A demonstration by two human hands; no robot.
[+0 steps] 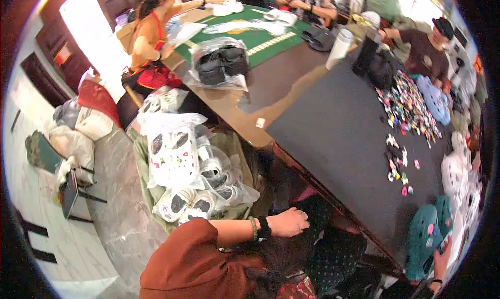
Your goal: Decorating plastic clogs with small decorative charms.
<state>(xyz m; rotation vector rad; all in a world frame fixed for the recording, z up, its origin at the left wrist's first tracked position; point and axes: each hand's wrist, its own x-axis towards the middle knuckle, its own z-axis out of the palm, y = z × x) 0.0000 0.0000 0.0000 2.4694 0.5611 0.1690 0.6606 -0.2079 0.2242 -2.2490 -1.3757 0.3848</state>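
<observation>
Nearest the lower edge, the person's left hand point(289, 222) lies at the end of a rust-brown sleeve, with a green and a black band at the wrist. Its fingers are curled loosely over dark dotted fabric at the lap; whether they enclose anything cannot be told. At lower right, the right hand point(441, 255) comes up from the rim, and its fingers close from beneath on a pair of teal clogs point(427, 235) (only part of the hand shows past the soles). The clogs sit at the near right corner of the black table point(338, 132). Their long axis runs up and slightly right, away from the body, with a few coloured studs on the uppers. They lie well to the right of the left hand, so the right hand is much the nearer.

Just beyond the clogs, up and to the left on the table top, is a small cluster of loose charms point(398, 166). A far larger heap of charms point(409, 109) lies behind it. To the left, beside the table, bagged white clogs point(174, 153) are stacked in a pile. Farther off stand a bag of black clogs point(221, 65), a white bottle point(338, 48) and a green mat point(260, 36), where other people sit at work.
</observation>
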